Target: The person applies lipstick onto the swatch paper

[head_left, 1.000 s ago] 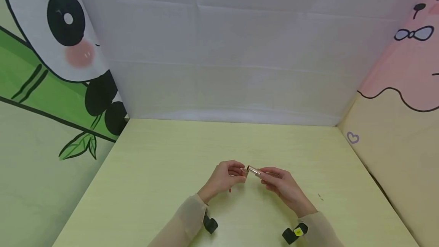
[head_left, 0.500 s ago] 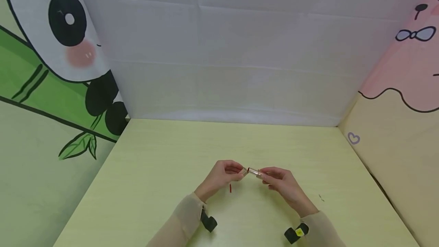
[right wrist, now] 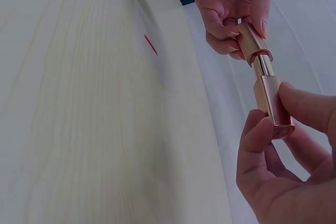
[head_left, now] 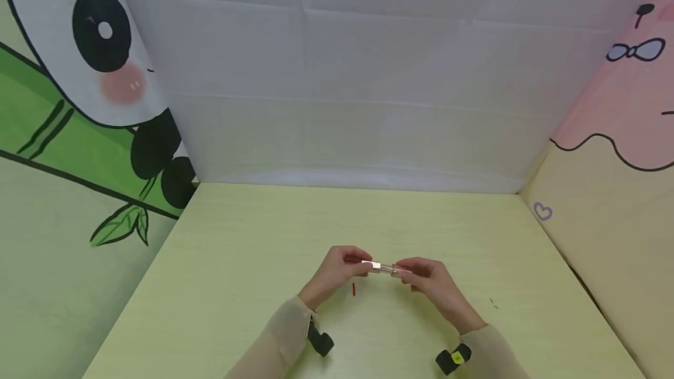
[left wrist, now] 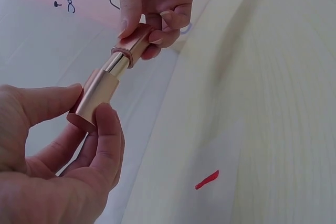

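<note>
Between thumb and fingers, my left hand (head_left: 337, 271) pinches the rose-gold cap (left wrist: 96, 97) of a lipstick. My right hand (head_left: 437, 288) grips the matching lipstick base (right wrist: 272, 100). The cap is partly over the shiny gold inner tube (left wrist: 116, 63), and a short length of that tube shows between cap and base. Held in line, the two parts are tilted in the left wrist view, above the table. No lipstick bullet is visible. A short red streak (left wrist: 207, 179) lies below the hands, on what looks like a thin pale strip (left wrist: 223, 153).
The pale wood-grain table (head_left: 263, 227) spreads around the hands. A white sheet (head_left: 337, 104) hangs behind it, with cartoon-printed panels on the left and right. A small dark mark (head_left: 493, 303) is on the table to the right. Black wrist cameras (head_left: 320, 341) sit on both wrists.
The cap has swung into line with the tube and now covers part of it; before, the tube's end stood at the cap's mouth. The red streak, earlier partly hidden, shows more fully.
</note>
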A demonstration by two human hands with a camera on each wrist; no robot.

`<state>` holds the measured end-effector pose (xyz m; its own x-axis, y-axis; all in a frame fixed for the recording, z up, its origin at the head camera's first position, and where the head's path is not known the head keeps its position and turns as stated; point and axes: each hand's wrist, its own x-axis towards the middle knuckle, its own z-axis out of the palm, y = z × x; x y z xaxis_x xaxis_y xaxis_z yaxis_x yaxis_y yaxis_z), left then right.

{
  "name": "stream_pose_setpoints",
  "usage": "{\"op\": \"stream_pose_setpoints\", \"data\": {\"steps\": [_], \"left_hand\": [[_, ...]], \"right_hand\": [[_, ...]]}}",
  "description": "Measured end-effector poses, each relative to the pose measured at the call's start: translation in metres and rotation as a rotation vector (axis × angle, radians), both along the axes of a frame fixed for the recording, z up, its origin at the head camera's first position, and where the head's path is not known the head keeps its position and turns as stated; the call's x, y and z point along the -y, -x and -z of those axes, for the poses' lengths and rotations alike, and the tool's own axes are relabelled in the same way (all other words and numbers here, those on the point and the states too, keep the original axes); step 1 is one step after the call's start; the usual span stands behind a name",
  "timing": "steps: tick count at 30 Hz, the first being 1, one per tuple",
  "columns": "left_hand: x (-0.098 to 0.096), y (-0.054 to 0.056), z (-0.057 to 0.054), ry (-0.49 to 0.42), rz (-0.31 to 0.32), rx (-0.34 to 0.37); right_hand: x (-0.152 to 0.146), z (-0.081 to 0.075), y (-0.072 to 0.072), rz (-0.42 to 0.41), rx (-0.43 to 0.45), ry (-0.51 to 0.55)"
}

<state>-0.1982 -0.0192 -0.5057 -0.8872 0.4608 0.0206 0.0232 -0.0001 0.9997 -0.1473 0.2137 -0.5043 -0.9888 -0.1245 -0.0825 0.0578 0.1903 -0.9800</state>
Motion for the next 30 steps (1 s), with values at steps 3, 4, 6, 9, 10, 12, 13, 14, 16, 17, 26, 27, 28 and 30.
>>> {"op": "stream_pose_setpoints", "data": {"steps": [3,4,6,9,10,12,13,14,16,17,26,27,28,30], "left_hand": [[0.000,0.000,0.000,0.005,-0.015,-0.010],[-0.001,-0.001,0.000,0.011,-0.019,-0.015],[-0.001,-0.004,-0.005,0.026,-0.032,-0.031],[-0.001,-0.013,-0.018,0.048,-0.051,-0.054],[-0.001,-0.013,-0.018,0.055,-0.059,-0.049],[-0.001,-0.013,-0.016,0.059,-0.067,-0.040],[-0.001,-0.011,-0.012,0.057,-0.070,-0.034],[-0.001,-0.009,-0.007,0.056,-0.073,-0.028],[-0.002,-0.004,0.001,0.058,-0.074,-0.011],[-0.002,-0.004,0.002,0.061,-0.074,-0.013],[-0.004,-0.006,-0.002,0.091,-0.088,-0.021],[-0.003,-0.006,-0.003,0.093,-0.091,-0.025],[-0.003,-0.007,-0.003,0.093,-0.094,-0.029],[-0.003,-0.007,-0.003,0.085,-0.094,-0.033]], "right_hand": [[0.003,0.000,-0.001,0.006,-0.022,-0.008],[0.005,-0.001,-0.001,0.008,-0.030,-0.009],[0.009,0.000,-0.002,0.011,-0.043,-0.015],[0.015,0.003,-0.003,0.037,-0.051,-0.024],[0.018,-0.001,-0.005,0.040,-0.053,-0.031],[0.022,-0.006,-0.008,0.045,-0.055,-0.041],[0.023,-0.006,-0.008,0.044,-0.059,-0.041],[0.024,-0.006,-0.008,0.042,-0.063,-0.045],[0.026,-0.007,-0.008,0.036,-0.071,-0.050],[0.025,-0.002,-0.006,0.036,-0.080,-0.050],[0.026,0.005,-0.005,0.041,-0.134,-0.088],[0.026,0.005,-0.005,0.040,-0.136,-0.095],[0.026,0.005,-0.005,0.039,-0.135,-0.102],[0.027,0.006,-0.004,0.039,-0.128,-0.117]]}}
